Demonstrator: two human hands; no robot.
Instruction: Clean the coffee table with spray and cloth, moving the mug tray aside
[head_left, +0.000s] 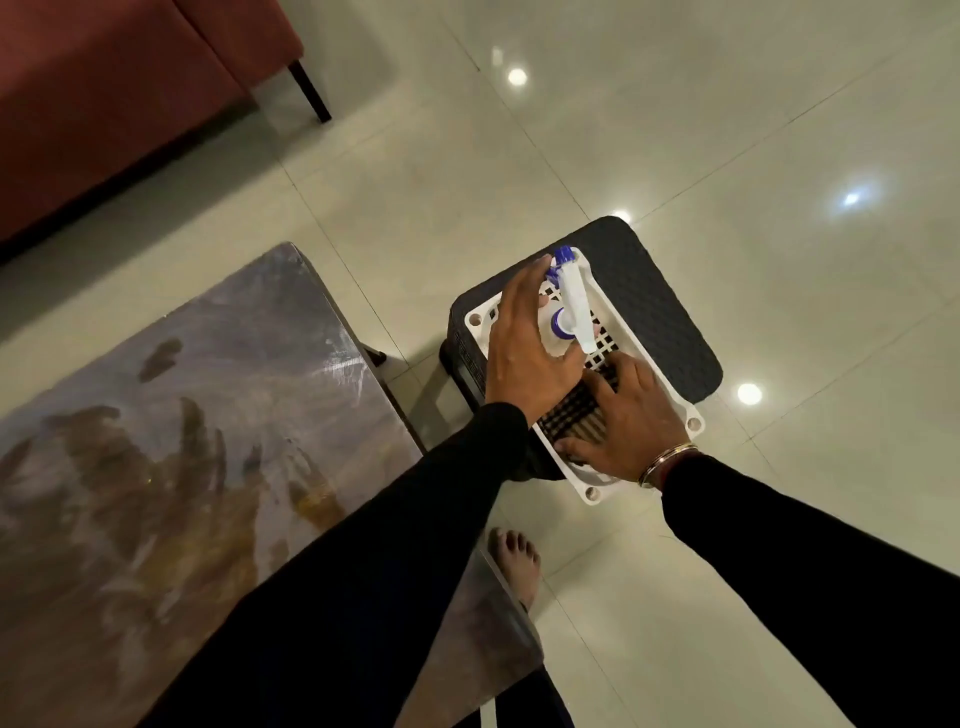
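basket (621, 317): spray bottle (571, 296) | left hand (524, 358) grips it | right hand (634, 426) inside

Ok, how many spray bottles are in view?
1. The spray bottle, gripped by the left hand, is upright in the white tray on the dark stool. The right hand hides part of the tray.

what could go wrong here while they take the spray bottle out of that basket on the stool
1. The white basket seems to overhang the near edge of the dark stool; the right hand resting in that end might tip it off.
2. The left hand grips the spray bottle from the side; a slip could drop it near the bare foot.
3. Stray spray on the glossy tiled floor may make it slippery.
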